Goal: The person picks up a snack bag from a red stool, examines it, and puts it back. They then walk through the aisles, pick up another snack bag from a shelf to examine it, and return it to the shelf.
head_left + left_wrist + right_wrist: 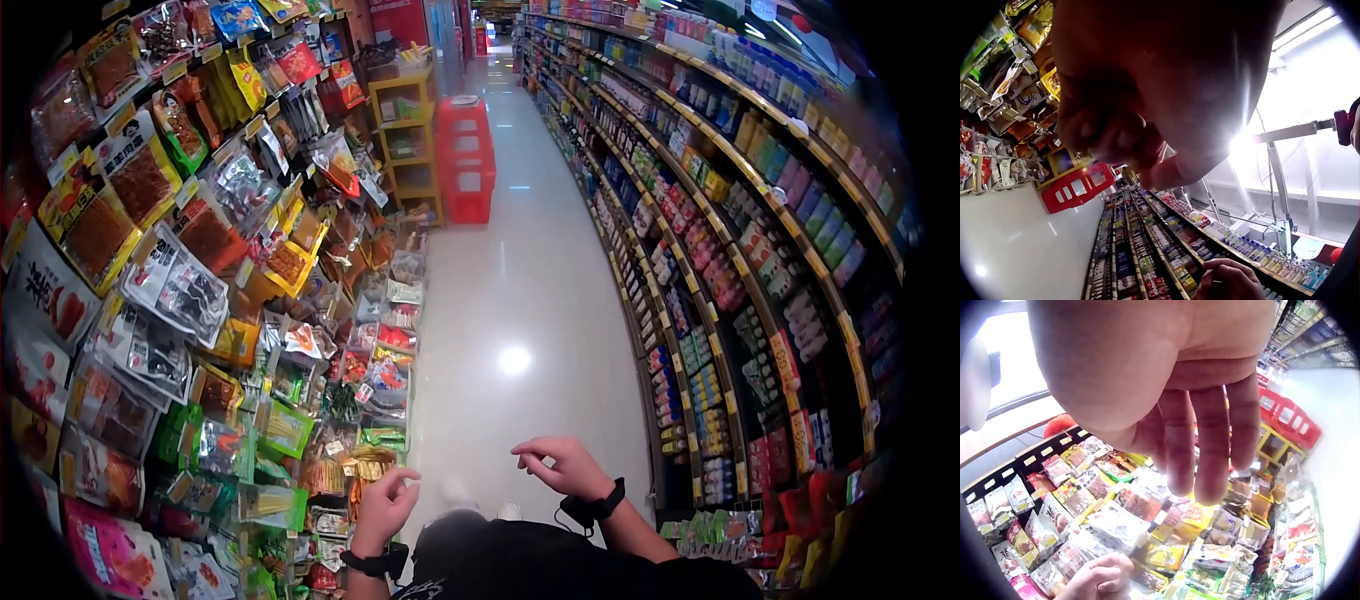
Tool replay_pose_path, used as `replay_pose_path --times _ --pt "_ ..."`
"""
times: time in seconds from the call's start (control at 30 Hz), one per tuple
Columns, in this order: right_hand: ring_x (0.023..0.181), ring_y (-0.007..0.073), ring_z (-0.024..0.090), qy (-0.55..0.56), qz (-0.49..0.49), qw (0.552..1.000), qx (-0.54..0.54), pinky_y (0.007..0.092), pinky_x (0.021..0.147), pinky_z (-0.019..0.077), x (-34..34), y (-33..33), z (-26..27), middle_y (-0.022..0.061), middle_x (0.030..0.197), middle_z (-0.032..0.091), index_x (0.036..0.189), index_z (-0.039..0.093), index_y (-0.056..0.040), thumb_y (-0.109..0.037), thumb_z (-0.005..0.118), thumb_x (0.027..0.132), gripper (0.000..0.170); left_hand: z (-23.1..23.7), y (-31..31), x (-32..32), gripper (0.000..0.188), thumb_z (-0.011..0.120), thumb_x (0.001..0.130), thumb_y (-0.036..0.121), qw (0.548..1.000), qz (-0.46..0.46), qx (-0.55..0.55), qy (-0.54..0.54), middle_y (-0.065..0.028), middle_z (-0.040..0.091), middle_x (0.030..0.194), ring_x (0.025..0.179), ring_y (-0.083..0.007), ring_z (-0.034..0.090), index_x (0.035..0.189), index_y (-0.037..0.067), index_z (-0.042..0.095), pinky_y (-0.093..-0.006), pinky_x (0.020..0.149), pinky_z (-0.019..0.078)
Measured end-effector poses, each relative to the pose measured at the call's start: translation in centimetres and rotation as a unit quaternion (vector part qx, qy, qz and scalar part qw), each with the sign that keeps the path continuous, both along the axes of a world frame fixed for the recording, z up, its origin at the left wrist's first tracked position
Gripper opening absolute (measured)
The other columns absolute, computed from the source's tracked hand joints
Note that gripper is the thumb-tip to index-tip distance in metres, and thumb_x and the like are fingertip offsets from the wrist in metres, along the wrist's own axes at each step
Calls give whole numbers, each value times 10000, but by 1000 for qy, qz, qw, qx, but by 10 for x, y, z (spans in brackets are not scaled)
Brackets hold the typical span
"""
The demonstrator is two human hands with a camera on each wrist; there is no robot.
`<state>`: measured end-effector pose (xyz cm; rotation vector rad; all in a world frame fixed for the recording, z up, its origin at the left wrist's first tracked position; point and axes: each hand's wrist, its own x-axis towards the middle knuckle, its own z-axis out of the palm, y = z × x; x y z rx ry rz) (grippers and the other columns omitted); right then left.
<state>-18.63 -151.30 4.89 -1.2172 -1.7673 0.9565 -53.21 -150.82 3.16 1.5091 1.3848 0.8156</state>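
My left hand (386, 506) is raised in front of my body with loosely bent fingers and nothing in it. Beside it, to the left, hang bagged snacks (285, 430) on a packed rack. My right hand (568, 468) is held over the aisle floor, also with nothing in it. In the right wrist view the fingers (1210, 444) of that hand hang loosely downward, touching no package. The left wrist view shows the left hand (1166, 81) dark against bright light, its fingers bent. Each wrist wears a black strap (600, 503).
Shelves of bottles and packs (700, 240) line the right side. A red plastic stool stack (468, 160) and a yellow shelf stand (405, 140) stand ahead on the left. Between the two sides runs a shiny pale floor (520, 300). Low bins (385, 370) edge the left rack.
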Motion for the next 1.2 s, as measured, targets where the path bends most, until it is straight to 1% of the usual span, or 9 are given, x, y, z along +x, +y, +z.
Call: replay_pose_path --times 0.27,0.37,0.43,0.5,0.8,0.9,1.0,1.03,1.2 --pt "792 174 756 -26 -20 999 -22 289 665 601 -19 111 -5 85 919 777 1171 753 -28 -61 629 1030 191 -23 133 -12 118 745 936 96 999 -22 -2 -30 61 430 616 576 -51 402 1047 53 748 -260 546 345" --pt "782 173 752 -44 -19 999 11 287 662 611 -30 162 14 87 925 774 1180 747 -25 -58 627 1033 193 -27 191 -20 100 752 927 102 998 -27 48 -30 54 435 603 567 -55 412 1010 49 737 -268 539 347" --pt "820 250 746 -39 -30 999 -16 340 708 596 -40 190 27 133 964 776 1158 757 -35 -54 653 985 203 -20 225 -23 97 753 925 102 997 -30 56 -39 50 437 600 566 -56 415 1002 46 734 -269 538 350" --pt "823 254 746 -39 -32 999 -6 342 709 596 -47 216 30 134 964 774 1156 756 -33 -50 652 983 202 -9 255 -27 94 751 922 103 996 -41 62 -43 38 445 595 562 -58 421 988 40 729 -273 535 354" --pt "848 244 751 -31 -74 997 -21 351 717 598 -49 276 28 130 950 772 1153 747 -21 -35 640 981 202 -15 351 -29 73 714 955 76 992 -107 51 -48 85 476 645 604 -13 413 975 6 701 -231 552 326" --pt "849 230 758 -36 -92 995 -24 344 710 601 -39 298 26 130 942 775 1152 750 -16 -40 635 990 200 -21 381 -16 118 710 934 153 990 -124 53 -46 -17 473 593 554 -91 460 987 48 707 -294 532 366" --pt "848 216 765 -22 -120 992 -42 327 686 599 -34 323 25 130 927 780 1150 758 -12 -47 627 1005 199 -22 408 -6 121 708 934 166 988 -133 78 -16 -43 481 596 547 -115 474 991 59 708 -304 531 371" --pt "846 214 765 -17 -127 991 -47 323 681 599 -30 333 21 129 925 781 1152 758 -13 -46 627 1004 200 -25 419 -6 126 736 952 124 987 -148 53 -10 44 532 664 615 -31 482 1006 14 711 -238 576 395" --pt "839 210 764 -9 -128 990 -54 322 683 601 -13 398 19 124 920 781 1151 762 -15 -51 632 1002 201 -16 475 5 120 732 955 113 987 -150 52 22 54 483 651 610 -34 438 1010 9 710 -239 568 367"
